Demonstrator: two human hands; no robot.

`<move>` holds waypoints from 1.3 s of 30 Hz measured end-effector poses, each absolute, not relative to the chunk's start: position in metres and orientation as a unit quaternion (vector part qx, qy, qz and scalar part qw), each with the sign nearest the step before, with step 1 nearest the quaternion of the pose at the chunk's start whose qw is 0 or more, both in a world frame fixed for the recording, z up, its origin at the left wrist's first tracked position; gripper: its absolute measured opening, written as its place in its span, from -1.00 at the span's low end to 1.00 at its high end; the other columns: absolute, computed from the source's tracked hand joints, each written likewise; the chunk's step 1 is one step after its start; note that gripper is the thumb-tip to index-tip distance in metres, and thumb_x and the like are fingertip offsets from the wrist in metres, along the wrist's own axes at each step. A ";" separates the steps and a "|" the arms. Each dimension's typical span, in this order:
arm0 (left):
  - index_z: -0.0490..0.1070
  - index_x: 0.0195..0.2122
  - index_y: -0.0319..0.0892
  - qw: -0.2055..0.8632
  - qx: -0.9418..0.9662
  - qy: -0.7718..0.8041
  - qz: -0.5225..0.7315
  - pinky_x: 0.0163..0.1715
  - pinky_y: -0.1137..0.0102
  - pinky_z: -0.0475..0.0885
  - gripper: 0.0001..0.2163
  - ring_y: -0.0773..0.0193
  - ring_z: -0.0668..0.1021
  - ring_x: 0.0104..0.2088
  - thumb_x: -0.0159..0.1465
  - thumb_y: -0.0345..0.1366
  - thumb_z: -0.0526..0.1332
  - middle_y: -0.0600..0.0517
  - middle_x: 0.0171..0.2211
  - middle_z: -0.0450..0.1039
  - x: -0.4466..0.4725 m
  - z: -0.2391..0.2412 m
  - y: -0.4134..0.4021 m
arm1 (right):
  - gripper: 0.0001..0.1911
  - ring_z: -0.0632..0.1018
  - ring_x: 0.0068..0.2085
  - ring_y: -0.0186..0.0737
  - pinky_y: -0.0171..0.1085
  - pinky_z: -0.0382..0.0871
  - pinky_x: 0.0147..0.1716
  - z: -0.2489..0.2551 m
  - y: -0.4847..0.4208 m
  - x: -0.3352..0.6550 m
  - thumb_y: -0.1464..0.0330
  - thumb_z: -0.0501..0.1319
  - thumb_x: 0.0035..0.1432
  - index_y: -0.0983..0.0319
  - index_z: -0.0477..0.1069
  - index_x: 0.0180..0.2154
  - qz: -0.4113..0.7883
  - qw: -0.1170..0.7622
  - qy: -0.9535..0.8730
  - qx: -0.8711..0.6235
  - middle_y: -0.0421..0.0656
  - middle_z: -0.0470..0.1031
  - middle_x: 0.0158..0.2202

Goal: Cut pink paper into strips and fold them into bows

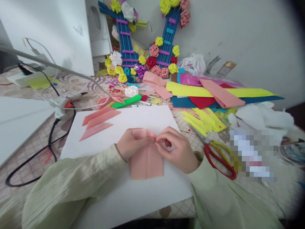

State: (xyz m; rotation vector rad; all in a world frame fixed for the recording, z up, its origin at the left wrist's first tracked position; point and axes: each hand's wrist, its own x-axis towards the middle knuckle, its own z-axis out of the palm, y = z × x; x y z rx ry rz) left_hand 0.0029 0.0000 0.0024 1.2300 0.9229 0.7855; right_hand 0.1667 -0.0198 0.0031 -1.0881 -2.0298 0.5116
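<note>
A sheet of pink crepe paper (147,163) with a crease down its middle hangs over a white board (107,190). My left hand (134,143) grips its upper left part, the thumb lying across the front. At the top right corner, the thumb and forefinger of my right hand (176,146) pinch the paper's edge; the other fingers curl in. Several folded pink paper strips (98,122) rest on the board's upper left. Just right of the board lie scissors (219,159) with red and yellow handles, their blades partly open.
A hot glue gun (63,106) and its black cable lie left of the board. Yellow paper pieces (206,119), long coloured paper strips (195,90) and a green stick (126,101) lie behind. Two blue guitar shapes (126,41) with paper flowers lean against the wall.
</note>
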 end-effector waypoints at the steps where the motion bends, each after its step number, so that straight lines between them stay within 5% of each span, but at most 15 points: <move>1: 0.44 -0.44 -0.25 0.648 0.545 0.408 0.343 -0.32 0.45 0.34 -0.85 0.29 0.47 -0.38 0.06 -0.26 0.20 0.03 -0.46 0.47 0.003 0.002 0.000 | -0.92 0.25 -0.52 -0.42 -0.35 0.22 -0.51 0.004 -0.020 0.167 0.50 0.14 -0.04 0.24 0.31 -0.43 0.212 0.389 -0.784 -0.435 -0.24 0.23 -0.49; 6: 0.41 -0.37 -0.25 0.637 0.547 0.436 0.324 -0.31 0.40 0.35 -0.80 0.26 0.47 -0.36 0.04 -0.23 0.21 0.00 -0.42 0.46 0.004 0.004 -0.001 | -0.83 0.37 -0.45 -0.35 -0.35 0.26 -0.52 0.005 -0.018 0.170 0.35 0.16 -0.01 0.24 0.34 -0.30 0.334 0.379 -0.707 -0.494 -0.18 0.34 -0.40; 17: 0.31 -0.29 -0.21 0.498 0.635 0.493 0.325 -0.32 0.39 0.35 -0.66 0.25 0.46 -0.34 -0.06 -0.18 0.27 0.01 -0.31 0.41 0.006 0.005 -0.002 | -0.85 0.39 -0.44 -0.36 -0.35 0.27 -0.45 0.006 -0.013 0.171 0.30 0.17 0.00 0.26 0.38 -0.45 0.519 0.341 -0.622 -0.477 -0.21 0.40 -0.48; 24: 0.45 -0.37 -0.19 0.658 0.574 0.383 0.301 -0.40 0.46 0.38 -0.83 0.26 0.51 -0.33 0.08 -0.22 0.18 0.04 -0.36 0.52 0.006 0.006 -0.004 | -0.84 0.27 -0.57 -0.47 -0.42 0.14 -0.60 0.005 -0.011 0.173 0.30 0.19 -0.02 0.28 0.35 -0.48 0.566 0.388 -0.550 -0.477 -0.28 0.30 -0.58; 39: 0.49 -0.43 -0.23 0.663 0.559 0.396 0.300 -0.44 0.44 0.40 -0.85 0.21 0.53 -0.37 0.00 -0.26 0.26 0.02 -0.42 0.54 0.007 0.009 -0.006 | -0.87 0.30 -0.54 -0.45 -0.41 0.17 -0.56 0.008 -0.012 0.174 0.33 0.20 -0.03 0.28 0.35 -0.48 0.572 0.351 -0.569 -0.476 -0.27 0.32 -0.54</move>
